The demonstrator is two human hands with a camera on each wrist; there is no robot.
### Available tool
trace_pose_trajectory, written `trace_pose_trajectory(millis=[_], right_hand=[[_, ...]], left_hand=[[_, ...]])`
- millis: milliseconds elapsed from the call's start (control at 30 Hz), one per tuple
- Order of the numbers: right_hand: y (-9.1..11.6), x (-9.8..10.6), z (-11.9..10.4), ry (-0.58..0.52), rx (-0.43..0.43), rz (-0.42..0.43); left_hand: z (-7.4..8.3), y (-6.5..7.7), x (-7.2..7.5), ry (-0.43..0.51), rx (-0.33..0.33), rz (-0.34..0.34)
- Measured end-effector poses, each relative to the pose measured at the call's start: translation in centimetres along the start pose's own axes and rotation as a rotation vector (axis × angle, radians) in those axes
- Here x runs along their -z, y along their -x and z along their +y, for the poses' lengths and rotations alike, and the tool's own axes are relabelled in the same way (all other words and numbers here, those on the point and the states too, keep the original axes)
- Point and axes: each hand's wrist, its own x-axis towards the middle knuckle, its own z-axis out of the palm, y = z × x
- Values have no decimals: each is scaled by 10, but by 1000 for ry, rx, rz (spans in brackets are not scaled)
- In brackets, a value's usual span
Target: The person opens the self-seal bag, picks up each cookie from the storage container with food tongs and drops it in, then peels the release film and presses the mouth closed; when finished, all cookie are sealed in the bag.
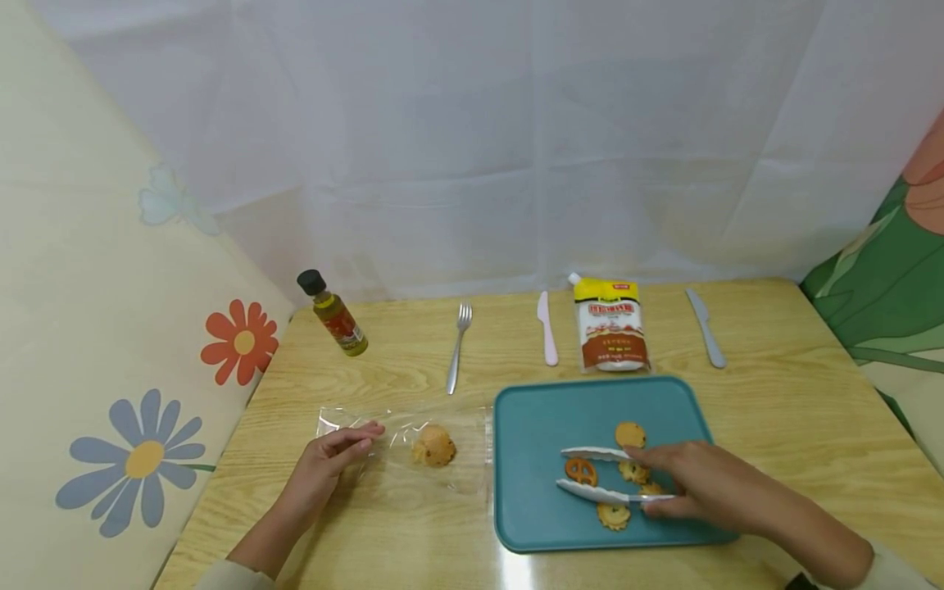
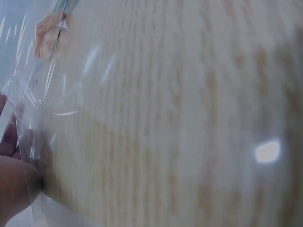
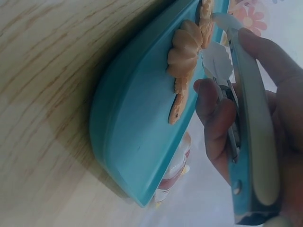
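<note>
In the head view my left hand [image 1: 332, 459] pinches the left part of a clear plastic bag [image 1: 472, 475] lying on the table. A round cookie [image 1: 435, 447] and a paler piece beside it are inside. The left wrist view looks through the film, with part of the hand [image 2: 16, 175] at its left edge. My right hand [image 1: 701, 483] grips white-tipped tongs [image 3: 255, 127] over the teal tray [image 1: 546, 410]. Their spread arms stand on either side of a pretzel [image 1: 581, 471]. Several cookies, including a round one [image 1: 630, 434] and a scalloped one [image 1: 614, 516], lie around the tongs.
Behind the bag stands a dark-capped bottle [image 1: 342, 321] at the left, and a fork [image 1: 459, 348] lies nearby. Farther right are a pink knife [image 1: 547, 328], a yellow-and-white spouted pouch [image 1: 610, 324] and a grey knife [image 1: 706, 328]. A white cloth [image 1: 442, 164] hangs along the back.
</note>
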Motion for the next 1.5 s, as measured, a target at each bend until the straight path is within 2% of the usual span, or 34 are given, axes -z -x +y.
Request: trace_pose_trajectory(millis=[333,633,1200,1500], right_hand=[[0,2,1,-38,16,-13],[-1,5,0,-101,-4,-20],[-15,16,-3,-34,-26,-21],[-28,18,-6,-25,20,-23]], left_hand=[[1,1,0,0,-1,-7],[1,1,0,-3,-1,-4],[1,0,0,2,9,2],[0,0,0,0,-1,2]])
